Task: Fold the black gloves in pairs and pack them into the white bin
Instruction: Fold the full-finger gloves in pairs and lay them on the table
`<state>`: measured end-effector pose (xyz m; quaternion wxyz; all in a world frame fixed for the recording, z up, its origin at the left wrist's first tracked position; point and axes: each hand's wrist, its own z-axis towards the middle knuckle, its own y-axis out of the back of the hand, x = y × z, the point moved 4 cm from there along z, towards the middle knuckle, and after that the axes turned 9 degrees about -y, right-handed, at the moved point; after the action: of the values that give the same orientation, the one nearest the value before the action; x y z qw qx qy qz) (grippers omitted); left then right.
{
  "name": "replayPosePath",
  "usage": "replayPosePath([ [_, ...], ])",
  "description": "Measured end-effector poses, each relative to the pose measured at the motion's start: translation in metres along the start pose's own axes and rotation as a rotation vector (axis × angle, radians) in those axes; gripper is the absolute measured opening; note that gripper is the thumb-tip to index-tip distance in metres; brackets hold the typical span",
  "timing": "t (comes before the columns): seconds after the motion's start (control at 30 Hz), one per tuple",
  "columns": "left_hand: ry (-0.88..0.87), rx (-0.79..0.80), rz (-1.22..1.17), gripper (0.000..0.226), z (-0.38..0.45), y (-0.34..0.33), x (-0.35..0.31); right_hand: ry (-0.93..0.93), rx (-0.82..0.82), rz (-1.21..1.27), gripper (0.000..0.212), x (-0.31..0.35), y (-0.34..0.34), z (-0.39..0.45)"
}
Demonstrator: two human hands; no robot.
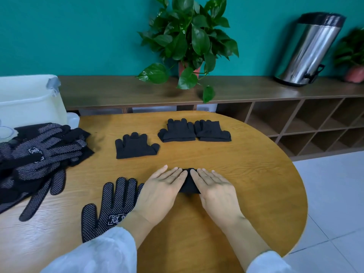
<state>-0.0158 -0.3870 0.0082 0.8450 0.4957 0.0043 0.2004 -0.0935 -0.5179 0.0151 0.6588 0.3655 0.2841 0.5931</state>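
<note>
Honestly the risk here is the fold springing back: both hands are lying flat, fingers straight and close together, pressing down on the folded pair [188, 184] in the middle of the round table [256, 174], and the left hand [161, 188] and right hand [214, 189] cover most of it, so I can't tell how neat the fold is underneath. Knit gloves like these probably want to unfold once the pressure lifts, and if the hands slide apart while pressing, the layers could skew. Another snag: the left wrist sits right over the edge of a loose dotted glove [110, 207], so a careless pull back could drag it along. Three folded pairs are parked further up the table, one on its own [136, 146] and two touching side by side [178, 131] [212, 131], and the unfolded heap [39, 154] is at the left edge. As for containers, the white bin [29, 101] is back left, beyond the heap, and from this angle I can't see inside it, so no idea if anything's packed yet.
</note>
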Motion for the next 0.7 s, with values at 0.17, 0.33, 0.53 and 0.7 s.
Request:
replayPosePath([
  [0.17,-0.004,-0.077,0.027,0.049,0.003,0.03,0.029,0.06,-0.053,0.011,0.061,0.021,0.016,0.032],
  [0.33,0.037,-0.053,0.044,0.065,0.002,0.059,0.07,0.135,-0.086,0.039,0.066,0.049,0.022,0.075],
  [0.53,0.067,-0.05,0.08,0.071,0.004,0.079,0.133,0.206,-0.104,0.072,0.067,0.083,0.007,0.138],
  [0.7,0.095,-0.038,0.096,0.07,0.015,0.07,0.191,0.239,-0.095,0.069,0.072,0.098,-0.021,0.193],
])
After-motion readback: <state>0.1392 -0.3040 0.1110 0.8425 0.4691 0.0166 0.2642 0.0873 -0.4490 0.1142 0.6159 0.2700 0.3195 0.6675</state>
